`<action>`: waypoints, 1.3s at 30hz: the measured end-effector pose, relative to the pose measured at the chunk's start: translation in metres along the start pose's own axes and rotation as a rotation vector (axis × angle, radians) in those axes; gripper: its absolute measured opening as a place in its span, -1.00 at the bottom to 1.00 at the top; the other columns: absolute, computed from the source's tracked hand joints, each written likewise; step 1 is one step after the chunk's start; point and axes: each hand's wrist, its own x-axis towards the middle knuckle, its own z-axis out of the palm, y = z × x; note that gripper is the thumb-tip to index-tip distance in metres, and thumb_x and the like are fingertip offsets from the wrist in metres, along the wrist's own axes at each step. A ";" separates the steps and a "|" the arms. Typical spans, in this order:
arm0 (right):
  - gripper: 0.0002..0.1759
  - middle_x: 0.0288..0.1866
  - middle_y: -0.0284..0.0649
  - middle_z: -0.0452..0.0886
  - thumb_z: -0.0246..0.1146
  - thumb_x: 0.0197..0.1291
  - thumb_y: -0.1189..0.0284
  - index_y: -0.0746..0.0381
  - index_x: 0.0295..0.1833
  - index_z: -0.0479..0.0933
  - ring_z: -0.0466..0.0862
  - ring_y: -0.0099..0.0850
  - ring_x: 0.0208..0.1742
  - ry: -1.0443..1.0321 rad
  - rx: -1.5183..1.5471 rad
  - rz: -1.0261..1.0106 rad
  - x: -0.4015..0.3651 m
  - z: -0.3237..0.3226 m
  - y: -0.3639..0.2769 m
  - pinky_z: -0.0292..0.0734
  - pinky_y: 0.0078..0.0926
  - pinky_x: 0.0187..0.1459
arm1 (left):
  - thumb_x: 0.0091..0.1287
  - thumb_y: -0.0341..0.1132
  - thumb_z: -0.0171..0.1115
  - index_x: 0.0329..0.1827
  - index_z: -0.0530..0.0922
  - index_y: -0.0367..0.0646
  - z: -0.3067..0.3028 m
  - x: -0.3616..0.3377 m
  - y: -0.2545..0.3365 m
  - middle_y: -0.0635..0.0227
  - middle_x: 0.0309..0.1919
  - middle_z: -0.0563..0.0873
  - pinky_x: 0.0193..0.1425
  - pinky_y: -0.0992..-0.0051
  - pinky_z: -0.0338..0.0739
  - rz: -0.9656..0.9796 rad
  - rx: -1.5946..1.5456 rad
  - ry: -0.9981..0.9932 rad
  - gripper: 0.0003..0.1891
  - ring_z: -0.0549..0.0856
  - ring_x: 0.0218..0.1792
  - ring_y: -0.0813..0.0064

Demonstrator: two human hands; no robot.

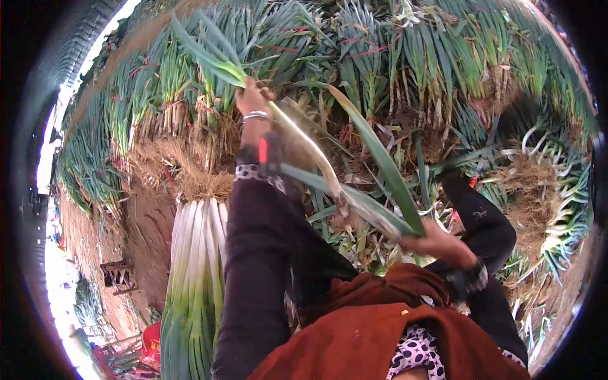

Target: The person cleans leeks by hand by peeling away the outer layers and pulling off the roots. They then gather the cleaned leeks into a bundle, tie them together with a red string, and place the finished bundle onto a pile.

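Note:
My left hand [252, 98], up near the heaps, is closed round a long green onion [304, 139]. Its green leaves fan out beyond my fist, and its white stalk slants down to the right to a brownish root end. Lower right, my right hand [437, 244] grips stripped outer leaves [386, 161], one curving upward with a yellowed tip and another running left. These leaves overlap the root end in this view. Beside my left arm lies a row of cleaned green onions [196, 266], with thick white stalks and roots toward the heaps.
Bundles of green onions [367, 57] tied with red bands line the far side. Loose peeled leaves [361, 244] litter the ground between my legs. At right lies another pile of green onions [563, 215], roots inward. A small slatted crate [119, 277] and a red bag [151, 345] are at left.

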 end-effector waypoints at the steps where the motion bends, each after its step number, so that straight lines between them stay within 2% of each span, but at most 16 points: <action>1: -0.55 -0.23 -0.30 0.56 0.27 0.09 0.35 0.33 0.08 0.43 0.50 -0.59 -0.27 0.033 0.176 0.021 -0.023 0.006 0.026 0.44 -0.59 -0.20 | 0.33 -0.24 0.06 -0.17 0.32 -0.03 -0.010 0.014 0.011 0.41 -0.55 0.42 -0.72 0.54 0.25 0.001 -0.019 0.001 -0.85 0.35 -0.71 0.58; 2: -0.55 -0.23 -0.30 0.56 0.26 0.09 0.38 0.33 0.09 0.42 0.52 -0.58 -0.32 0.063 0.353 0.041 -0.045 0.007 0.053 0.46 -0.61 -0.24 | 0.33 -0.24 0.06 -0.17 0.32 -0.02 -0.018 0.021 0.020 0.42 -0.55 0.42 -0.71 0.55 0.23 0.005 -0.035 0.002 -0.86 0.34 -0.71 0.59; 4: -0.50 -0.19 -0.24 0.57 0.27 0.09 0.37 0.35 0.13 0.37 0.54 -0.58 -0.28 0.043 0.303 0.372 -0.071 -0.003 0.100 0.48 -0.57 -0.20 | 0.34 -0.21 0.04 -0.17 0.32 -0.01 -0.019 0.020 0.028 0.42 -0.54 0.42 -0.68 0.53 0.25 0.029 -0.063 0.017 -0.85 0.36 -0.68 0.57; 6: -0.41 -0.13 -0.15 0.55 0.29 0.09 0.24 0.37 0.15 0.36 0.55 -0.51 -0.18 -0.001 -0.162 0.415 -0.066 -0.019 0.098 0.48 -0.48 -0.11 | 0.35 -0.18 0.02 -0.17 0.31 -0.01 0.005 0.007 0.029 0.42 -0.53 0.43 -0.66 0.52 0.28 0.032 -0.112 0.000 -0.84 0.38 -0.65 0.56; 8: -0.31 -0.13 -0.03 0.54 0.24 0.09 0.05 0.37 0.15 0.34 0.53 -0.33 -0.12 0.210 -0.595 0.064 -0.032 -0.025 0.061 0.41 -0.40 -0.04 | 0.37 -0.08 -0.05 -0.28 0.33 -0.07 0.028 -0.016 0.026 0.39 -0.50 0.42 -0.52 0.40 0.35 -0.068 -0.214 -0.071 -0.75 0.43 -0.57 0.46; 9: -0.21 0.11 0.22 0.42 0.31 0.03 0.10 0.44 0.22 0.27 0.47 -0.10 0.16 0.268 -0.513 0.063 -0.005 -0.029 0.033 0.32 -0.33 0.16 | 0.36 -0.08 -0.07 -0.27 0.32 -0.09 0.036 -0.023 0.022 0.36 -0.47 0.47 -0.47 0.36 0.37 -0.092 -0.245 -0.150 -0.74 0.44 -0.54 0.42; 11: -0.33 0.05 0.07 0.50 0.27 0.10 0.21 0.33 0.25 0.28 0.53 -0.19 0.09 0.478 -0.222 -0.254 0.055 -0.030 -0.001 0.37 -0.37 0.11 | 0.35 -0.12 -0.07 -0.24 0.35 -0.10 0.059 -0.056 0.022 0.32 -0.46 0.51 -0.42 0.36 0.38 -0.144 -0.269 -0.208 -0.77 0.46 -0.50 0.41; 13: -0.41 -0.04 -0.03 0.57 0.30 0.07 0.23 0.32 0.16 0.39 0.58 -0.27 0.00 0.468 0.034 -0.356 0.089 -0.015 -0.081 0.41 -0.42 0.05 | 0.35 -0.15 -0.08 -0.20 0.36 -0.11 0.067 -0.072 0.014 0.31 -0.44 0.51 -0.40 0.37 0.38 -0.165 -0.286 -0.320 -0.78 0.46 -0.47 0.40; 15: -0.56 -0.19 -0.11 0.62 0.33 0.02 0.25 0.30 -0.03 0.53 0.62 -0.35 -0.14 0.608 -0.322 -0.461 0.132 -0.014 -0.100 0.45 -0.47 -0.06 | 0.35 -0.21 -0.10 -0.14 0.36 -0.12 0.072 -0.083 0.010 0.30 -0.41 0.52 -0.37 0.39 0.39 -0.201 -0.305 -0.392 -0.81 0.47 -0.44 0.41; 19: -0.70 -0.39 -0.17 0.62 0.34 -0.02 0.27 0.28 -0.26 0.58 0.60 -0.37 -0.34 0.620 -0.281 -0.372 0.155 -0.008 -0.106 0.47 -0.45 -0.20 | 0.35 -0.24 -0.06 -0.06 0.39 -0.13 0.069 -0.081 0.012 0.33 -0.39 0.53 -0.32 0.42 0.42 -0.170 -0.295 -0.478 -0.79 0.48 -0.40 0.45; 26: -0.77 -0.36 -0.14 0.61 0.27 0.06 0.35 0.33 -0.29 0.53 0.59 -0.43 -0.33 0.649 -0.444 -0.365 0.140 -0.003 -0.105 0.45 -0.48 -0.23 | 0.34 -0.30 0.04 0.01 0.45 -0.15 0.068 -0.078 0.002 0.37 -0.36 0.54 -0.37 0.46 0.48 -0.155 -0.128 -0.488 -0.77 0.51 -0.39 0.50; 28: -0.85 -0.31 -0.20 0.60 0.18 0.16 0.44 0.32 -0.24 0.49 0.56 -0.47 -0.33 0.568 -0.258 -0.534 0.133 -0.008 -0.092 0.43 -0.52 -0.22 | 0.37 -0.29 0.01 0.01 0.45 -0.13 0.066 -0.083 0.011 0.39 -0.34 0.52 -0.44 0.50 0.45 -0.135 -0.118 -0.444 -0.78 0.51 -0.39 0.49; 32: -0.85 -0.46 -0.40 0.41 0.05 0.32 0.35 0.21 -0.23 0.38 0.36 -0.63 -0.51 0.227 0.998 -0.457 0.106 -0.018 -0.087 0.32 -0.64 -0.44 | 0.35 -0.26 0.06 -0.07 0.39 -0.11 0.059 -0.072 0.009 0.38 -0.34 0.49 -0.50 0.55 0.39 -0.185 -0.270 -0.555 -0.81 0.45 -0.48 0.53; 34: -0.85 -0.48 -0.40 0.40 0.05 0.31 0.35 0.18 -0.28 0.37 0.29 -0.68 -0.56 0.174 1.050 -0.431 0.089 -0.021 -0.076 0.23 -0.65 -0.52 | 0.33 -0.26 0.08 -0.09 0.37 -0.10 0.058 -0.067 0.009 0.37 -0.35 0.49 -0.50 0.56 0.37 -0.226 -0.315 -0.591 -0.81 0.41 -0.51 0.56; 36: -0.84 -0.50 -0.36 0.40 0.05 0.29 0.31 0.17 -0.27 0.38 0.32 -0.65 -0.55 0.297 0.532 -0.206 0.073 -0.018 -0.036 0.25 -0.65 -0.51 | 0.33 -0.28 0.06 -0.08 0.37 -0.09 0.053 -0.059 0.011 0.36 -0.35 0.48 -0.50 0.55 0.36 -0.132 -0.266 -0.449 -0.83 0.41 -0.50 0.57; 39: -0.68 -0.49 -0.25 0.46 0.05 0.27 0.20 0.27 -0.25 0.41 0.43 -0.52 -0.46 0.132 -0.161 0.035 0.028 0.013 0.047 0.35 -0.50 -0.42 | 0.35 -0.29 0.02 -0.10 0.35 -0.10 0.046 -0.040 0.012 0.35 -0.39 0.48 -0.52 0.53 0.33 -0.083 -0.272 -0.356 -0.85 0.41 -0.53 0.55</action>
